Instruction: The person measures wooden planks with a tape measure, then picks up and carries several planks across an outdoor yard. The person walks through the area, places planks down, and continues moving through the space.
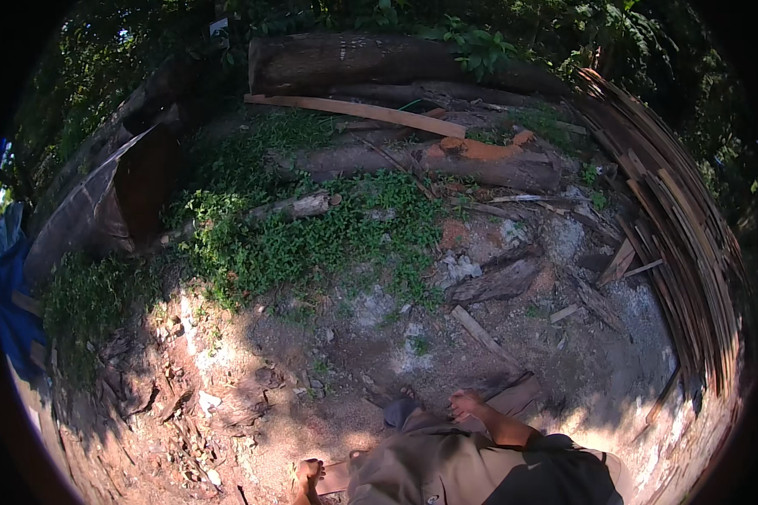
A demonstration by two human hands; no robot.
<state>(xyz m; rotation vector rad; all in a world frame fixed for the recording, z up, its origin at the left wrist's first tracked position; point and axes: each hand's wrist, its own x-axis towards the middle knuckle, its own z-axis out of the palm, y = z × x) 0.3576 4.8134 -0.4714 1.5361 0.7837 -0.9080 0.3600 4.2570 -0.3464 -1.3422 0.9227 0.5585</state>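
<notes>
Low in the head view, my left hand (310, 471) is closed, its fingers curled in. Whatever it may hold is too small to make out. Beside it is a flat brownish piece (334, 478), partly hidden by my shirt; whether it is wood or cloth I cannot tell. My right hand (465, 405) is in front of my body with its fingers loosely bent and apart, and nothing shows in them. A similar brown flat shape (514, 397) extends just right of that hand. A blue-grey rounded thing (400, 412) sits between the hands.
Stacked long boards (682, 252) line the right side. A sawn log (497, 168) with orange cut wood lies ahead, a plank (354, 111) beyond it. Big logs (354, 63) stand at the back. Green weeds (303, 244), bark scraps (497, 282) and a blue tarp (15, 295) also show.
</notes>
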